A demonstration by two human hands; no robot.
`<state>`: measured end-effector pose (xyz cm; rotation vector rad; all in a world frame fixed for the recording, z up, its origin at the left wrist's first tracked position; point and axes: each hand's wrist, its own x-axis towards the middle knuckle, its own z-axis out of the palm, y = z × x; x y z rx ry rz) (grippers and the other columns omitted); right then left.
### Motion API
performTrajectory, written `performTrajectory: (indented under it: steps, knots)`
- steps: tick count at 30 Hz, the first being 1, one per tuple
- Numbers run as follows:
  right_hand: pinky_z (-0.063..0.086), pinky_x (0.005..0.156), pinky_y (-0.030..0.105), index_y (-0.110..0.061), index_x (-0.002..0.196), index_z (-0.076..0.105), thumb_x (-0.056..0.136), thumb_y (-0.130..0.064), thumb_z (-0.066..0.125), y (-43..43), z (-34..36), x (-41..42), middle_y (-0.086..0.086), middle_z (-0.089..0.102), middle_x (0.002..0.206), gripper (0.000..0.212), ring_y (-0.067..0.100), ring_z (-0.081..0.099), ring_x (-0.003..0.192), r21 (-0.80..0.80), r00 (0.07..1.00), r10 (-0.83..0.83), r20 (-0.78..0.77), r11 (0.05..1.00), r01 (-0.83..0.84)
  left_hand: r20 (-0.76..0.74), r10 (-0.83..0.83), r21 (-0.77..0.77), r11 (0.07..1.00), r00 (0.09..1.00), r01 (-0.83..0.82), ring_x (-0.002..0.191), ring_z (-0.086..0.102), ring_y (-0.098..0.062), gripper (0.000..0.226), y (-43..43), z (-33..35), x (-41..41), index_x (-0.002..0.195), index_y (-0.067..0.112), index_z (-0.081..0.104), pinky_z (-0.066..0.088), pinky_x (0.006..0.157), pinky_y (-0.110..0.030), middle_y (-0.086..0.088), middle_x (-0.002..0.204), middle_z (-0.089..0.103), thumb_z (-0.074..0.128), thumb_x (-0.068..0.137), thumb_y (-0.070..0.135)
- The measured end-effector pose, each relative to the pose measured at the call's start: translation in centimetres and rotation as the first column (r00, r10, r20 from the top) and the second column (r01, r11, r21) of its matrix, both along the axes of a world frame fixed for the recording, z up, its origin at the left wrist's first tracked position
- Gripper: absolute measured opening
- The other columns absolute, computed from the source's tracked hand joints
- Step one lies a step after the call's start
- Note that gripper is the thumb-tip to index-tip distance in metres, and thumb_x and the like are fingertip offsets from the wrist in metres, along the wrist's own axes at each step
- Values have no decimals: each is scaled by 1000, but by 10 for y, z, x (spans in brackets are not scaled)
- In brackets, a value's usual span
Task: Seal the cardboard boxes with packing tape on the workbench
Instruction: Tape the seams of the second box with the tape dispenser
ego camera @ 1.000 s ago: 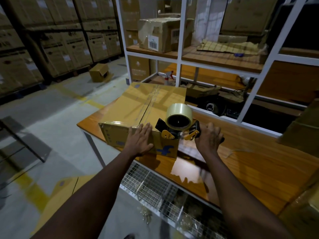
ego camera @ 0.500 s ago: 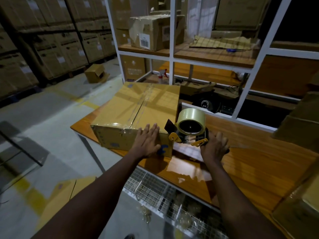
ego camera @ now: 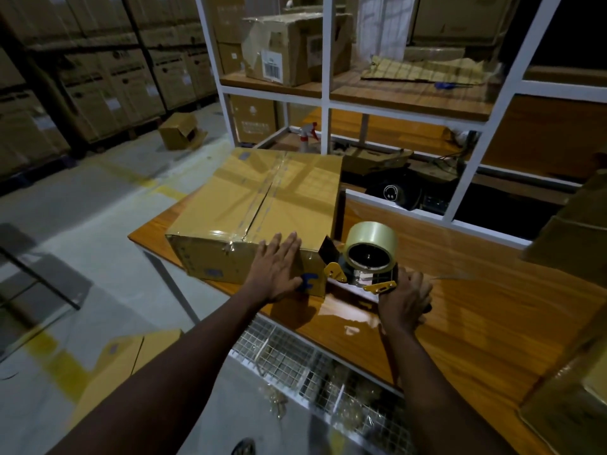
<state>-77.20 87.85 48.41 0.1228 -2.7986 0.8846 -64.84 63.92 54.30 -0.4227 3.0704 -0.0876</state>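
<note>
Shifts black-and-yellow tape dispenser (ego camera: 364, 264) rightward off taped brown cardboard box (ego camera: 262, 198) on glossy orange wooden workbench (ego camera: 476, 290); grips it in right hand (ego camera: 402, 298). Presses flat left hand (ego camera: 277, 267) on box front; white metal shelving (ego camera: 323, 93) behind.

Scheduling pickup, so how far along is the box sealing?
Done: the cardboard box has tape along its top seam. In hand: the left hand presses its front face; the right hand grips the tape dispenser beside it. Left: possibly its other seams, unseen here.

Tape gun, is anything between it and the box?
Nothing visible. The tape gun, held by the right hand, sits beside the near corner of the box; the left hand lies flat on its front, off to the side.
</note>
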Motion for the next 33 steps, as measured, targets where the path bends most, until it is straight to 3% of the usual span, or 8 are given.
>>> performTrajectory:
  steps: [3, 7, 10, 14, 16, 20, 26, 33]
  knots:
    - [43, 86, 56, -23, 105, 57, 85, -24, 68, -11, -9, 8, 4, 40, 114, 23, 36, 39, 106, -108, 997, -63, 54, 992, 69, -2, -2, 0, 1000, 1000, 2, 150, -12, -29, 95, 1, -3, -1, 156, 20, -12, -9, 117, -52, -2, 163, -17, 24, 81, 68]
    - [43, 83, 52, -17, 104, 59, 84, -20, 69, -18, -19, 16, 9, 47, 110, 22, 38, 43, 97, -131, 996, -85, 40, 987, 89, -13, -9, 5, 1000, 1000, 9, 150, -12, -32, 99, 3, -6, -1, 156, 18, -11, -5, 118, -57, -3, 163, -17, 32, 83, 70]
    - [42, 87, 54, -17, 106, 59, 87, -20, 66, -28, -21, 42, 11, 48, 119, 21, 40, 43, 105, -169, 968, -152, 202, 968, 187, 0, -5, -1, 1000, 1000, 5, 150, -13, -32, 103, 3, -6, -2, 156, 17, -11, -2, 119, -59, -4, 163, -18, 27, 80, 74]
    - [38, 88, 55, -30, 127, 45, 86, -19, 68, -38, -20, 83, 9, 40, 132, 49, 40, 40, 116, -175, 918, -156, 365, 957, 232, -16, -14, 26, 1000, 1000, 15, 150, -12, -33, 102, 2, -4, -2, 157, 16, -9, -4, 118, -57, -4, 164, -15, 36, 85, 72]
    - [37, 87, 53, -33, 129, 44, 86, -22, 67, -29, -21, 86, 10, 42, 130, 50, 40, 41, 116, -131, 910, -197, 365, 957, 259, -21, -14, 30, 999, 1000, 15, 150, -11, -32, 99, 1, -2, 0, 157, 18, -10, -4, 118, -56, -3, 164, -15, 42, 88, 68]
    - [36, 94, 51, -20, 104, 63, 83, -23, 72, 0, -36, 74, 14, 51, 119, 23, 39, 44, 112, 6, 910, -260, 322, 962, 273, -28, -11, 53, 998, 1000, 13, 151, -10, -32, 96, 1, 0, 2, 157, 19, -9, -4, 119, -55, -3, 164, -14, 42, 90, 65]
    - [37, 92, 50, -27, 100, 61, 78, -28, 76, 24, -19, 50, 9, 53, 116, 26, 37, 47, 108, -6, 939, -258, 229, 964, 266, -46, 20, 101, 995, 999, -16, 151, -9, -32, 94, 8, 3, 4, 158, 16, -5, -3, 120, -56, -3, 165, -11, 25, 83, 65]
    - [32, 104, 56, -30, 108, 68, 84, -40, 70, 39, 22, 15, 10, 37, 142, 26, 44, 35, 124, 131, 937, -261, 232, 963, 236, -65, 23, 94, 995, 998, -17, 151, -11, -31, 94, 8, 0, 4, 158, 16, -5, -5, 119, -55, -3, 165, -12, 19, 80, 63]
